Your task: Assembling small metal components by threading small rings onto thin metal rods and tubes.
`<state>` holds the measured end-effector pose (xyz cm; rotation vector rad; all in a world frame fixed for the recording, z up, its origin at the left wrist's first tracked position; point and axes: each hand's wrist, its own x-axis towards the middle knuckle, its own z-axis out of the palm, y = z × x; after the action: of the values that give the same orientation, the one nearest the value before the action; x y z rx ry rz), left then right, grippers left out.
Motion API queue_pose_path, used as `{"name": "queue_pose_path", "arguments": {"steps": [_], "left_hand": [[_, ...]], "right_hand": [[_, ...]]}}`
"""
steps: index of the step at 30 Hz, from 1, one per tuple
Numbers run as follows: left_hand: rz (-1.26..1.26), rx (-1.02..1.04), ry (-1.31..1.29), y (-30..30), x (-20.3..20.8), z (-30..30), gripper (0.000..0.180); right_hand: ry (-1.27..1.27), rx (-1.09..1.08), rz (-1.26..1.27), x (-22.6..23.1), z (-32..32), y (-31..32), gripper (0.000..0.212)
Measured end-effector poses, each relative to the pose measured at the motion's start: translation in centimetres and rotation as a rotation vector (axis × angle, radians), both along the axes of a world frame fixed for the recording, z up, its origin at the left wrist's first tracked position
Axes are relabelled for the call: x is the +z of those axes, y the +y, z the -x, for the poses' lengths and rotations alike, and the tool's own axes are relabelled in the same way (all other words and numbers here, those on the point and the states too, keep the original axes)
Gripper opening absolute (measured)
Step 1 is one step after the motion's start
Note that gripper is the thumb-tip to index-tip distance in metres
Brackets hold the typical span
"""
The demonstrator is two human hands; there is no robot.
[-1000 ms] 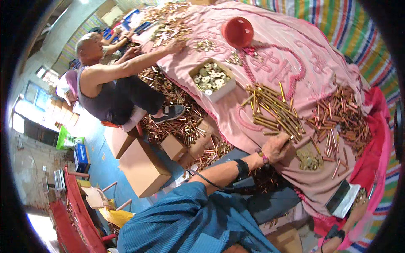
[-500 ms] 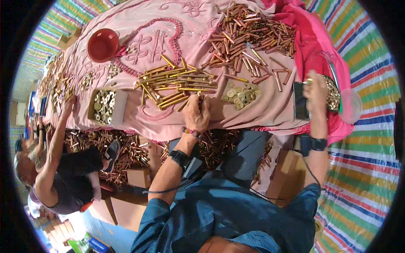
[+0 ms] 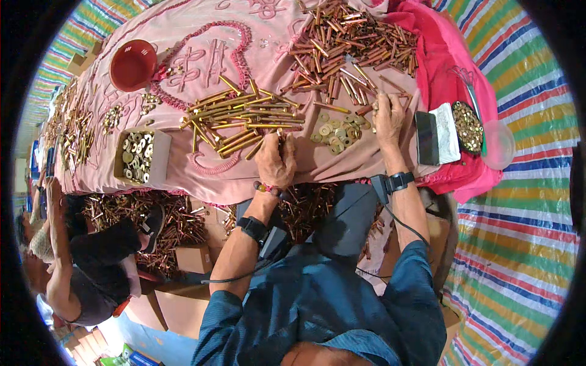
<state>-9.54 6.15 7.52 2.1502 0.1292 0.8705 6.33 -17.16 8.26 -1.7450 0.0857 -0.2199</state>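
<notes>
Pink cloth (image 3: 339,165) forms the work surface and carries the metal parts. Left hand (image 3: 276,161): positioned at the near edge of the brass-coloured rods (image 3: 244,116), fingers curled together, gripping a small metal piece (image 3: 280,132) whose bright end shows at the fingertips. Right hand (image 3: 389,119): raised over the cloth to the right of the loose washers (image 3: 339,131), fingers bent and close together; whether it grips a part cannot be told. The brass-coloured rods lie in a loose heap, most of them roughly crosswise, left of the washers. Copper-coloured tubes (image 3: 354,46) form a larger pile beyond the washers, with several strays near the right hand.

Left of the rods, an open carton (image 3: 160,160) contains more washers; a red bowl (image 3: 132,65) stands beyond it. To the right of the right hand, a dark phone (image 3: 427,139) lies beside a white sheet (image 3: 447,134), followed by a heap of small metal parts (image 3: 468,126). A co-worker (image 3: 101,268) sits at the far left.
</notes>
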Motion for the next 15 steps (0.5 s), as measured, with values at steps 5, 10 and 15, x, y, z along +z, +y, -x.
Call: {"name": "queue_pose_path", "arguments": {"steps": [5,10,15], "left_hand": [[0.011,0.000,-0.003,0.2,-0.7,-0.4,0.019],[-0.024,0.010,0.033,0.2,-0.7,-0.2,0.017],[0.201,-0.045,0.037,-0.1,0.3,0.3,0.017]], "right_hand": [[-0.171,-0.005,0.059,0.8,0.3,-0.5,0.035],[-0.294,0.063,0.397,2.5,1.1,-2.9,0.027],[-0.345,0.099,0.498,4.1,3.6,-3.7,0.024]]}}
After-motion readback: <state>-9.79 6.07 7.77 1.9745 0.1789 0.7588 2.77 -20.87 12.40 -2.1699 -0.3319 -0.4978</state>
